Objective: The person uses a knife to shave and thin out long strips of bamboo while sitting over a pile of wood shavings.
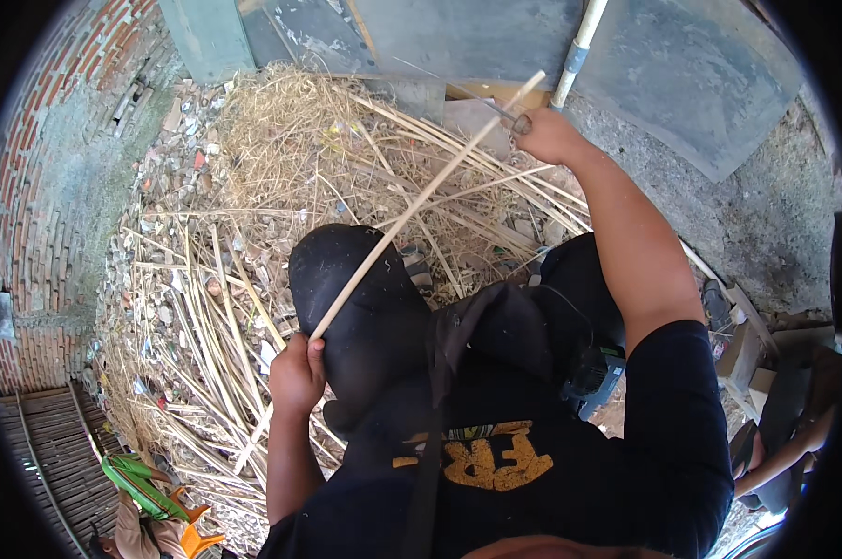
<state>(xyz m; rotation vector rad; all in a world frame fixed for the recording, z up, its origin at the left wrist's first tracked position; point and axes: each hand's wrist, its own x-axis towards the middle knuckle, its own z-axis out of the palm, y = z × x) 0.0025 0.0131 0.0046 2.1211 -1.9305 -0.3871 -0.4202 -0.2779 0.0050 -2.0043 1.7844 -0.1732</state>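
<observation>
A long pale wooden stick [421, 199] slants across my dark-clad knee, rising from lower left to upper right. Its lower part is gripped by my left hand [298, 375], the thumb pressed along it. Near the stick's far end, my right hand [545, 137] is closed around the handle of a knife [488, 102]. The thin blade points up and left, crossing the stick close to its tip. Whether the edge touches the wood, I cannot tell. Most of the knife's handle is hidden in my fist.
Many loose sticks [218, 321] lie on rubble at the left. Dry shavings [286, 135] are heaped ahead, before grey panels [468, 37] and a white pipe [584, 33]. A brick wall [58, 186] stands left. A blue-black device [596, 380] sits by my right side. Other people appear at both lower edges.
</observation>
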